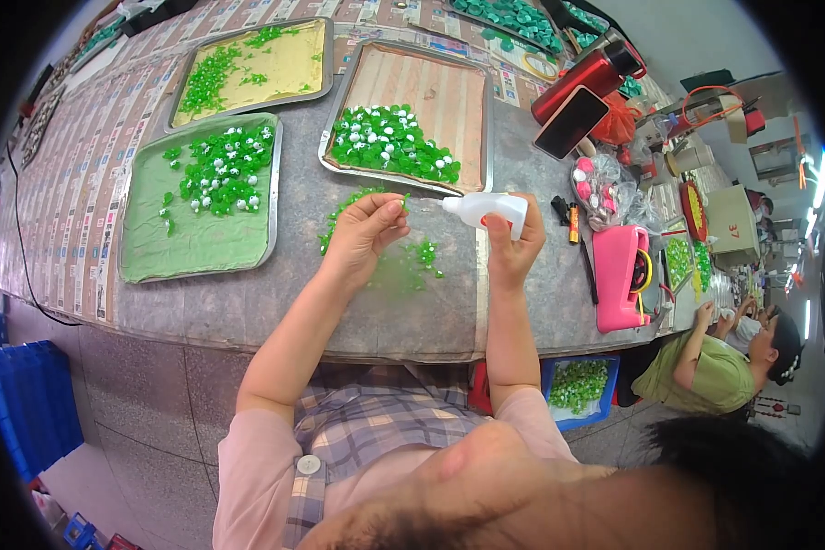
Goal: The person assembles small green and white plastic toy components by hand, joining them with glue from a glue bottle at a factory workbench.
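My left hand (pixel 368 227) is closed in a pinch on a small green plastic piece (pixel 406 199) just above the table. Gripped in my right hand (pixel 513 247) is a white squeeze bottle (pixel 486 209), tilted sideways so its nozzle points left toward that piece, with a gap between them. Loose green pieces (pixel 424 255) lie on the grey table beneath my hands. Right behind them stands a metal tray (pixel 419 78) with a heap of green pieces (pixel 376 147) and white ball-like ones in its near part.
To the left are a green-lined tray (pixel 147 247) and a yellow-lined tray (pixel 293 60), both bearing green pieces. A red bottle (pixel 582 82), a phone (pixel 571 123) and a pink tape dispenser (pixel 619 275) stand on the right. A co-worker (pixel 720 367) sits further right.
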Demonstrator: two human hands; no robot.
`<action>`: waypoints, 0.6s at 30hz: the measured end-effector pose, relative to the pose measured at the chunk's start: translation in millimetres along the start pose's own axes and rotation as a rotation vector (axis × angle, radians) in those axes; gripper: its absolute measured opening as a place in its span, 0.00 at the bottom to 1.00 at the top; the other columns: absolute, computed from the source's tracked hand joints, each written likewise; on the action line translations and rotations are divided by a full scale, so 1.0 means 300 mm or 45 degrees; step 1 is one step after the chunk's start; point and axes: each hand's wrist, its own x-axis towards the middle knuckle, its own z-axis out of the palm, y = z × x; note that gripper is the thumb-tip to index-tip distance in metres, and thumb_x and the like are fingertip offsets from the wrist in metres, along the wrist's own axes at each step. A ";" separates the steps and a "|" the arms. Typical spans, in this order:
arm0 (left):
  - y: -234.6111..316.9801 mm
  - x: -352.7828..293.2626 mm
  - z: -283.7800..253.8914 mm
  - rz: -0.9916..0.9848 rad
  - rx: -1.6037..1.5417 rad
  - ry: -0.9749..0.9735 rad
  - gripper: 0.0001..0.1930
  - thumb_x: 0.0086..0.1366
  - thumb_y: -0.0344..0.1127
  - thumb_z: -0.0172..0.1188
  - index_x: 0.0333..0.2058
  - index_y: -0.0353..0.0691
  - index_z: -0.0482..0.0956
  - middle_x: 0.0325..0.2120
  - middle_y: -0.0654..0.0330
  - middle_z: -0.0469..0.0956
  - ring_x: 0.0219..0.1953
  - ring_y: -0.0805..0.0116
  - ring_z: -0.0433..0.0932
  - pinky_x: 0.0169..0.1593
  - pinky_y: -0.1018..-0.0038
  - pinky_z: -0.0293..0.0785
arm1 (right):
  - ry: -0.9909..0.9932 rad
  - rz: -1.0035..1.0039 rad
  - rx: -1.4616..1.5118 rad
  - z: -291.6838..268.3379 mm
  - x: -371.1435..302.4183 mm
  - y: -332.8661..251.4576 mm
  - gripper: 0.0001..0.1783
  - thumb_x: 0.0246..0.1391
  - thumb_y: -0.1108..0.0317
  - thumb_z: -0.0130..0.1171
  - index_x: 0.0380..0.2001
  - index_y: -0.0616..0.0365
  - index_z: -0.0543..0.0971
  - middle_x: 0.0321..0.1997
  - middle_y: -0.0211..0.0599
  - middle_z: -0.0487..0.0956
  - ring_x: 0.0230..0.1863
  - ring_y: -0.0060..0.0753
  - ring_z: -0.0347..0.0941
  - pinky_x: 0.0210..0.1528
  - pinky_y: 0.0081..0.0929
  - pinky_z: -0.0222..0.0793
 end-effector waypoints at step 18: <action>-0.002 0.001 -0.001 0.154 0.011 0.025 0.07 0.50 0.28 0.55 0.31 0.39 0.71 0.25 0.65 0.72 0.28 0.76 0.70 0.36 0.77 0.68 | -0.044 -0.010 -0.068 -0.018 0.001 0.012 0.14 0.41 0.62 0.57 0.25 0.60 0.67 0.22 0.27 0.68 0.24 0.14 0.62 0.26 0.11 0.58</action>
